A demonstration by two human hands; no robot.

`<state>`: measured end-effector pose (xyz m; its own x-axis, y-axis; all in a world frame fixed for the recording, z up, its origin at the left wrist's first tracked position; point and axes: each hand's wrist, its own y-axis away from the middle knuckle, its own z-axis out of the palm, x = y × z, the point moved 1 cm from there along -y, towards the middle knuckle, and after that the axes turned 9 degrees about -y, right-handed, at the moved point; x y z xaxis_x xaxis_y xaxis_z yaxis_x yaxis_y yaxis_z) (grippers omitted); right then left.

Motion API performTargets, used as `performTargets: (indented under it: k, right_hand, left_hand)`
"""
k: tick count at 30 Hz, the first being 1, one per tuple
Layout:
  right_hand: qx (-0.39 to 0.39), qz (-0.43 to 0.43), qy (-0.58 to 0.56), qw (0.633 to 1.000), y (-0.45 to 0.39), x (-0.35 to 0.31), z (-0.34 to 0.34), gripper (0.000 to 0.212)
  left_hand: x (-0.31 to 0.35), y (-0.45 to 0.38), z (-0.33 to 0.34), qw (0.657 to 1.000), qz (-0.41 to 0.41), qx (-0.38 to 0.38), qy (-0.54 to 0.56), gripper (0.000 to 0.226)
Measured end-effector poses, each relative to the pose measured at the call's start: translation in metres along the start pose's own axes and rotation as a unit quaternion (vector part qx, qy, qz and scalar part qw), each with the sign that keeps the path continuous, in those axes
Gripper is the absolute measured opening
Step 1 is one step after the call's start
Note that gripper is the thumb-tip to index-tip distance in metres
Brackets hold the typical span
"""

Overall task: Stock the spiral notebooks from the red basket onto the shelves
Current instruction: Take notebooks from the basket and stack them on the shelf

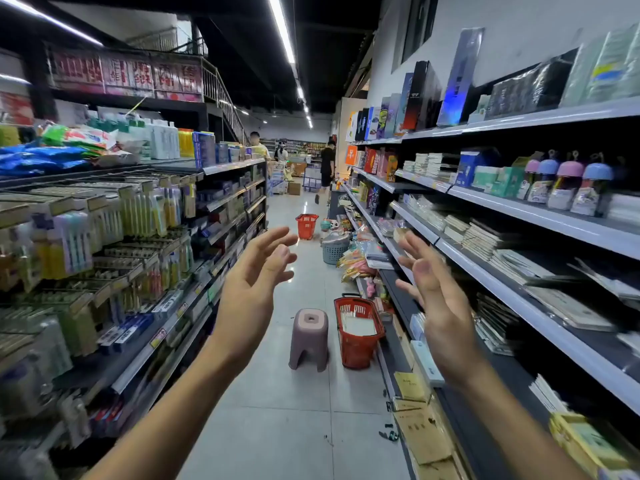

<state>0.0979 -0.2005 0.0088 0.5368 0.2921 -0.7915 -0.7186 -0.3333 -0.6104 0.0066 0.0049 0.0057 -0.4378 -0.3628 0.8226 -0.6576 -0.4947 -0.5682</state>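
Head view, looking down a shop aisle with shelving on both sides. Both bare arms reach forward at mid-frame. The left hand [254, 271] is released, fingers spread and slightly curved, holding nothing. The right hand [434, 289] is likewise released, palm turned inward, fingers splayed, holding nothing. The two hands are apart, facing each other in the air above the floor [277, 427]. Below and between them, on the floor against the foot of the right-hand shelves [540, 275], stands the red basket [358, 344], with pale spiral notebooks [358, 323] inside it. Just left of the basket sits a mauve plastic stool [309, 337]. Further down the aisle stands a second red basket [306, 225] and, nearer, a grey basket [334, 251]. Stacked notebooks lie on the right-hand shelves.
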Motion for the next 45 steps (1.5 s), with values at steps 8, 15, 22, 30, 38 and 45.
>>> performTargets:
  k: [8, 15, 22, 30, 38, 45]
  right_hand:
    - [-0.031, 0.011, 0.008, 0.999, -0.058, 0.059, -0.002, 0.041]
    - [-0.024, 0.04, 0.01, 0.999, -0.149, 0.165, 0.029, 0.046]
    - [0.015, 0.058, 0.032, 0.998, -0.288, 0.26, 0.074, 0.044]
    - [0.043, 0.056, 0.035, 0.997, -0.432, 0.363, 0.086, 0.032]
    - [0.078, 0.071, 0.034, 0.994, -0.583, 0.526, 0.058, 0.042]
    - [0.105, 0.077, 0.05, 0.99, -0.738, 0.619, 0.04, 0.043]
  left_hand:
    - [-0.049, -0.055, 0.015, 1.0, -0.005, 0.02, -0.012, 0.042]
    - [-0.152, -0.152, 0.012, 1.0, -0.014, 0.018, -0.021, 0.038]
    - [-0.26, -0.307, -0.004, 0.999, -0.039, -0.011, -0.002, 0.027]
    - [-0.367, -0.471, 0.029, 0.999, -0.029, -0.044, 0.002, 0.028]
    - [-0.507, -0.626, 0.102, 0.997, -0.042, -0.064, 0.021, 0.029]
    - [-0.583, -0.778, 0.154, 0.996, -0.045, -0.077, 0.028, 0.028]
